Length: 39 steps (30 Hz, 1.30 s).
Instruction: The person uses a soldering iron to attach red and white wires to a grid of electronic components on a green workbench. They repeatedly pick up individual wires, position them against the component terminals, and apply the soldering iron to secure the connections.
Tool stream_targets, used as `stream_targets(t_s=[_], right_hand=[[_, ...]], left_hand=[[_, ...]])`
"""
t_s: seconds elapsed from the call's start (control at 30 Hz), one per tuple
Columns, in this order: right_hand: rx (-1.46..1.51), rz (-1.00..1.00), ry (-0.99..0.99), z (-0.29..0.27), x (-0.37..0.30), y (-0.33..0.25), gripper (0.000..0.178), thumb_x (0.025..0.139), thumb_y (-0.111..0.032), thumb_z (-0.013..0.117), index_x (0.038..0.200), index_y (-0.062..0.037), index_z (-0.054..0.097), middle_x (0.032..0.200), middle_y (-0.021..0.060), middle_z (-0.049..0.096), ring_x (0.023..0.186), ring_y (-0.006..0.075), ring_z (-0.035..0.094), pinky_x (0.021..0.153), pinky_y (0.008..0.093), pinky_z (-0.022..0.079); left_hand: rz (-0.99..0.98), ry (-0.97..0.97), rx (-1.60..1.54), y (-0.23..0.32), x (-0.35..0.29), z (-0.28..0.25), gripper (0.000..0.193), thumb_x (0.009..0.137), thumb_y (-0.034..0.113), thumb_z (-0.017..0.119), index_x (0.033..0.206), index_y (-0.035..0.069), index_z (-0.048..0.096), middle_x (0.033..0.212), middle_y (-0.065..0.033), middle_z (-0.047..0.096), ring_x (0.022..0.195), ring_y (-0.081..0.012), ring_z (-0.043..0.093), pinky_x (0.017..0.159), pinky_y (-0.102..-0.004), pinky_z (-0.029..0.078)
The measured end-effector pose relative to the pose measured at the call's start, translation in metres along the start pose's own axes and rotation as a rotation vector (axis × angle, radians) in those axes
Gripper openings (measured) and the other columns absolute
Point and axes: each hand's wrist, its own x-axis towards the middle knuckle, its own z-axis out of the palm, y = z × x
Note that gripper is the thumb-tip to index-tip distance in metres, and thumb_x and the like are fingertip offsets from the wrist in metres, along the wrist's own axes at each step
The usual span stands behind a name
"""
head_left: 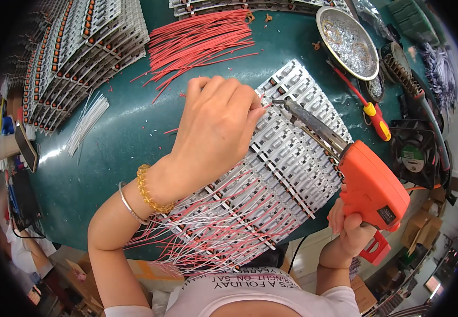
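My right hand grips the handle of an orange soldering gun. Its dark tip points left and reaches the upper left part of a white panel of small circuit boards. My left hand, thumb and fingertips pinched together, holds a red wire beside that tip; most of the wire is hidden under the hand. Whether tip and wire touch is too small to tell. Many red and white wires trail from the panel's lower rows toward my body.
A bundle of red wires lies beyond my left hand, white wires to the left. Stacked board panels rise at the far left. Rightward are a metal bowl of scraps, a red-and-yellow screwdriver and a black fan.
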Motion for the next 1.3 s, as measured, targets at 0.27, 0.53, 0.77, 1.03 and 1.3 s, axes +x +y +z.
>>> stream_targets(t_s=[0.27, 0.53, 0.77, 1.03, 1.3], right_hand=[[-0.148, -0.064, 0.039, -0.011, -0.010, 0.015, 0.070, 0.084, -0.048, 0.069, 0.114, 0.0128, 0.049, 0.052, -0.0005, 0.044, 0.039, 0.0082, 0.041, 0.040, 0.0227, 0.036], [-0.055, -0.078, 0.026, -0.016, -0.011, 0.015, 0.081, 0.085, -0.050, 0.067, 0.126, 0.0157, 0.042, 0.051, -0.0011, 0.044, 0.039, 0.0077, 0.041, 0.040, 0.0218, 0.035], [0.111, -0.109, 0.000, -0.007, -0.010, 0.007, 0.079, 0.088, -0.048, 0.064, 0.128, 0.0156, 0.040, 0.051, -0.0012, 0.043, 0.038, 0.0079, 0.040, 0.039, 0.0222, 0.035], [0.149, -0.144, -0.056, -0.016, -0.013, 0.014, 0.073, 0.092, -0.044, 0.062, 0.128, 0.0148, 0.040, 0.050, -0.0010, 0.042, 0.038, 0.0085, 0.041, 0.039, 0.0227, 0.035], [0.201, -0.160, -0.089, -0.021, -0.017, 0.016, 0.068, 0.093, -0.039, 0.061, 0.128, 0.0145, 0.040, 0.050, -0.0006, 0.043, 0.038, 0.0083, 0.040, 0.039, 0.0227, 0.035]], left_hand=[[0.006, 0.007, -0.013, -0.001, 0.001, 0.000, 0.011, 0.080, 0.005, 0.070, 0.079, 0.005, 0.059, 0.073, -0.0036, 0.055, 0.069, -0.0215, 0.050, 0.074, -0.0350, 0.035], [0.002, 0.014, -0.007, 0.000, 0.000, 0.001, 0.011, 0.080, 0.007, 0.070, 0.079, 0.006, 0.059, 0.071, -0.0032, 0.055, 0.069, -0.0216, 0.051, 0.073, -0.0348, 0.035], [0.047, 0.037, 0.149, -0.002, 0.004, -0.011, 0.013, 0.079, 0.010, 0.071, 0.086, 0.007, 0.060, 0.080, -0.0045, 0.056, 0.079, -0.0244, 0.052, 0.077, -0.0371, 0.036], [0.100, -0.117, 0.581, -0.067, 0.049, -0.019, 0.020, 0.078, 0.013, 0.064, 0.095, 0.003, 0.062, 0.092, -0.0107, 0.058, 0.091, -0.0279, 0.055, 0.081, -0.0396, 0.040], [0.002, -0.161, 0.443, -0.079, 0.067, -0.024, 0.015, 0.081, 0.013, 0.063, 0.085, 0.000, 0.067, 0.080, -0.0149, 0.067, 0.080, -0.0304, 0.064, 0.076, -0.0414, 0.048]])
